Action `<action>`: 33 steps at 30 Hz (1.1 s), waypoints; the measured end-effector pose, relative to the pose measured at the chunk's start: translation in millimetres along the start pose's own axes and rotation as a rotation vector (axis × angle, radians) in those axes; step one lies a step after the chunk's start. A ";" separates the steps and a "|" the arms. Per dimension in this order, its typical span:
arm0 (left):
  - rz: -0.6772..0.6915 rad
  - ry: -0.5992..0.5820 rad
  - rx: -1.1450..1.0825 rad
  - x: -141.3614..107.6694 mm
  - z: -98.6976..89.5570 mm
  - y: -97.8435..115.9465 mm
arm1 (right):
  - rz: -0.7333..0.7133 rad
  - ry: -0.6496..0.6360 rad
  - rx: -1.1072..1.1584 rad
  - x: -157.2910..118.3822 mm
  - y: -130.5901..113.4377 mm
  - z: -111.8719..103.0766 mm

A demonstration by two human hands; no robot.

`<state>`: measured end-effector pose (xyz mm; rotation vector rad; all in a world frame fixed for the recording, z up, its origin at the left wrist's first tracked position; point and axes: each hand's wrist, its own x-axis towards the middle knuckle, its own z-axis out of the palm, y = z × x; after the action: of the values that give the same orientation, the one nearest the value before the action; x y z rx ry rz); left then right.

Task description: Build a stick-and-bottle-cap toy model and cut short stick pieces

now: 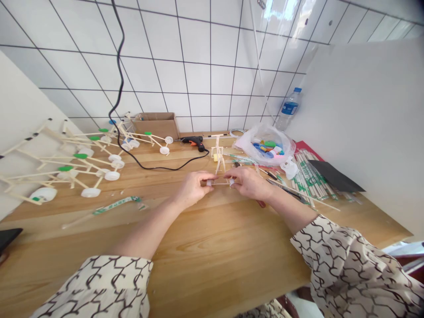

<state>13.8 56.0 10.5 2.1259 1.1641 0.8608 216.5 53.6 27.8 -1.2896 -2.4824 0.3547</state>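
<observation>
A small frame of pale wooden sticks point(218, 163) stands on the table between my hands, with a cross stick at its near end. At the left end of that stick, my left hand point(194, 187) pinches a white plastic cap point(209, 182) between thumb and fingers. My right hand point(250, 183) is closed on another white cap point(231, 181) at the stick's right end. The fingers partly cover both caps. A small yellow piece point(216, 157) shows beside the frame.
Several stick frames with white cap wheels point(90, 192) stand at left. A black glue gun point(195, 141) and cardboard box point(157, 124) are behind. At right lie a bag of colored caps point(268, 145), wrapped sticks point(311, 174) and a water bottle point(289, 108). A torn wrapper point(115, 204) lies left.
</observation>
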 end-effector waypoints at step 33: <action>0.038 0.014 -0.003 -1.0 -5.4 0.6 | 0.024 0.036 -0.015 -1.9 -6.6 -12.6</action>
<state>9.6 55.8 14.2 2.1489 1.1322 0.8957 217.5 49.3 41.4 -1.3212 -2.4462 0.3165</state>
